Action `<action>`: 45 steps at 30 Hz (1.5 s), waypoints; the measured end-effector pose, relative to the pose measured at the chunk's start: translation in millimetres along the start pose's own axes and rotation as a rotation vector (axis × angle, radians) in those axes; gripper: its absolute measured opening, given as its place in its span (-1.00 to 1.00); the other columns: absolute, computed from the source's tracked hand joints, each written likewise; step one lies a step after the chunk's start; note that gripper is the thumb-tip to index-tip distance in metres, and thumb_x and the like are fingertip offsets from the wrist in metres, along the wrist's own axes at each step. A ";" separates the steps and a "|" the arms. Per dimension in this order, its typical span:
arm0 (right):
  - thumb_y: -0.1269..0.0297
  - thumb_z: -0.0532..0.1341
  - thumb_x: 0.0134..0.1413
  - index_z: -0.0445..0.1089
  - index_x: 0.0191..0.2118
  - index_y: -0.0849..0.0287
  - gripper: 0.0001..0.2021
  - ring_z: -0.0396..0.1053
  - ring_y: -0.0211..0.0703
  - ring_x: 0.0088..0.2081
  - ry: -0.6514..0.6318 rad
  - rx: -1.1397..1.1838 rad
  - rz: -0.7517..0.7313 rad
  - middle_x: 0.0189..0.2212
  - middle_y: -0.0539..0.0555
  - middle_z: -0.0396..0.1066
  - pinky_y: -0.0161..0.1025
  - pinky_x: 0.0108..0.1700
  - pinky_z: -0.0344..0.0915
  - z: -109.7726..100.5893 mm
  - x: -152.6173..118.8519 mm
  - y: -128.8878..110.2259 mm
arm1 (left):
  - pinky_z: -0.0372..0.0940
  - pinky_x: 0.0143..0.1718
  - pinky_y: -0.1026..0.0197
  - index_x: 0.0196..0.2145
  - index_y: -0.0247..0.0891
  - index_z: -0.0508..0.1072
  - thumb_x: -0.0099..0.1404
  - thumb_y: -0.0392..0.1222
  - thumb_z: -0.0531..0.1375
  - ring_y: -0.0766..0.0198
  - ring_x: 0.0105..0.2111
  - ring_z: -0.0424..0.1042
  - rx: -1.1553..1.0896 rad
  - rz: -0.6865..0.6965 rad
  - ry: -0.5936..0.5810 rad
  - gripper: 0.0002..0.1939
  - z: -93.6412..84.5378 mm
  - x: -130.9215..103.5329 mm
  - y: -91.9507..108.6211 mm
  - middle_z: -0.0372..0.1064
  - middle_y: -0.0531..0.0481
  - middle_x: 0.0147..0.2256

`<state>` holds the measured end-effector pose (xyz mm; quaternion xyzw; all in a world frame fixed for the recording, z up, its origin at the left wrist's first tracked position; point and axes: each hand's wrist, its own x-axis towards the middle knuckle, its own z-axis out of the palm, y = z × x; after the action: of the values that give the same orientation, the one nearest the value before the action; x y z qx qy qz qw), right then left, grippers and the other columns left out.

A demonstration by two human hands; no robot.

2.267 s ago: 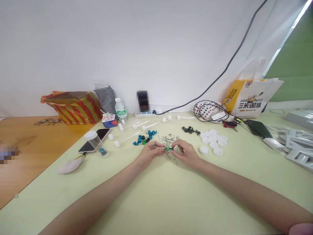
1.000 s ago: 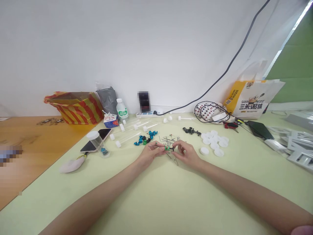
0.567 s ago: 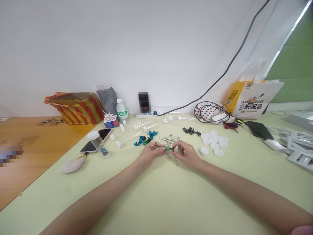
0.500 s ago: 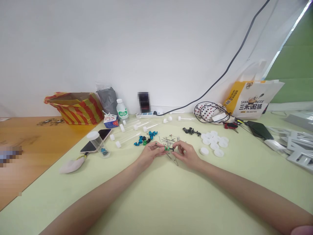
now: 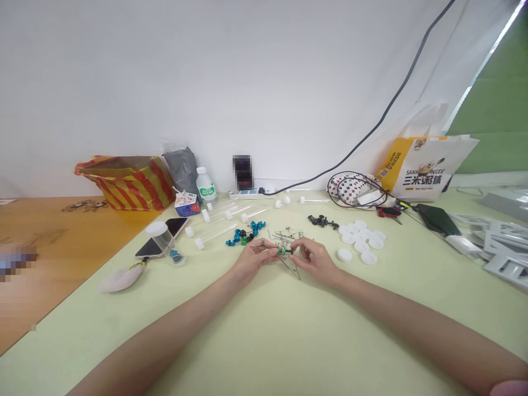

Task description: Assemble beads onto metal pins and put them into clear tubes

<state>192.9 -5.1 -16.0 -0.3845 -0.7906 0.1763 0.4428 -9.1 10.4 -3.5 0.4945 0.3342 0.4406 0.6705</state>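
Note:
Between my two hands is a small green part (image 5: 281,250), pinched by the fingers of my left hand (image 5: 256,259). A short black piece (image 5: 289,252) sits against its right end, and the closed fingertips of my right hand (image 5: 315,260) grip it. Thin metal pins (image 5: 284,235) lie scattered on the table just behind and under my hands. A cluster of shiny blue parts (image 5: 251,231), with some green and black ones among them, is left of the pins. Black mushroom-shaped pieces (image 5: 324,221) lie in a group behind my right hand.
White round caps (image 5: 358,236) are piled on the right. Clear tubes with white ends (image 5: 220,234) lie at the back left, near a capped clear jar (image 5: 167,245) and a phone (image 5: 178,226). White plastic frames (image 5: 505,247) fill the far right. A black cable (image 5: 371,132) hangs along the wall.

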 end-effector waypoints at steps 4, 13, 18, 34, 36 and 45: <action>0.26 0.16 0.00 0.29 -0.26 0.15 -0.84 0.09 -0.35 -0.58 0.005 -0.016 0.008 -0.47 -0.01 0.30 -0.37 -0.50 0.13 -0.3 0.6 -1.0 | 0.31 -0.20 0.16 -0.43 -0.34 0.41 -0.02 -0.23 0.32 0.21 -0.35 0.48 0.001 0.005 -0.003 -0.80 0.7 -0.2 0.7 0.49 -0.06 -0.39; 0.28 0.19 -0.06 0.25 -0.20 0.12 -0.76 0.09 -0.35 -0.56 0.010 -0.007 0.032 -0.37 0.01 0.36 -0.37 -0.49 0.15 0.4 0.7 0.3 | 0.32 -0.19 0.16 -0.43 -0.34 0.41 -0.01 -0.24 0.31 0.20 -0.34 0.48 -0.002 -0.011 0.002 -0.81 -0.3 0.2 0.8 0.49 -0.07 -0.39; 0.27 0.16 -0.02 0.27 -0.24 0.13 -0.82 0.09 -0.33 -0.56 0.000 -0.015 0.013 -0.41 0.02 0.34 -0.35 -0.49 0.14 0.3 0.8 0.5 | 0.31 -0.19 0.16 -0.44 -0.33 0.42 -0.04 -0.22 0.33 0.21 -0.35 0.48 -0.010 -0.006 0.015 -0.80 1.4 -0.6 2.0 0.49 -0.05 -0.40; 0.27 0.16 0.01 0.30 -0.25 0.15 -0.85 0.10 -0.33 -0.55 0.003 -0.017 -0.006 -0.40 0.04 0.34 -0.34 -0.47 0.14 -0.4 1.7 -0.8 | 0.33 -0.21 0.16 -0.46 -0.36 0.40 -0.06 -0.24 0.34 0.20 -0.37 0.49 -0.010 -0.019 0.031 -0.78 2.6 -0.1 2.7 0.49 -0.06 -0.42; 0.27 0.17 -0.01 0.27 -0.20 0.14 -0.79 0.10 -0.33 -0.55 -0.004 -0.011 0.019 -0.36 0.04 0.35 -0.34 -0.47 0.15 0.1 1.6 0.2 | 0.33 -0.21 0.16 -0.46 -0.35 0.40 -0.06 -0.23 0.34 0.20 -0.37 0.49 -0.008 -0.019 0.032 -0.78 2.6 -0.1 3.0 0.49 -0.05 -0.43; 0.27 0.16 -0.01 0.28 -0.23 0.13 -0.83 0.11 -0.33 -0.55 -0.005 -0.019 0.008 -0.41 0.02 0.33 -0.34 -0.46 0.15 -0.2 1.4 0.5 | 0.33 -0.19 0.15 -0.45 -0.35 0.41 -0.05 -0.22 0.33 0.19 -0.35 0.49 -0.005 -0.014 0.017 -0.78 1.3 0.0 2.4 0.49 -0.08 -0.40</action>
<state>192.9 -3.7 -15.5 -0.3912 -0.7919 0.1715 0.4364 -8.6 10.2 -0.8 0.4867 0.3425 0.4408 0.6719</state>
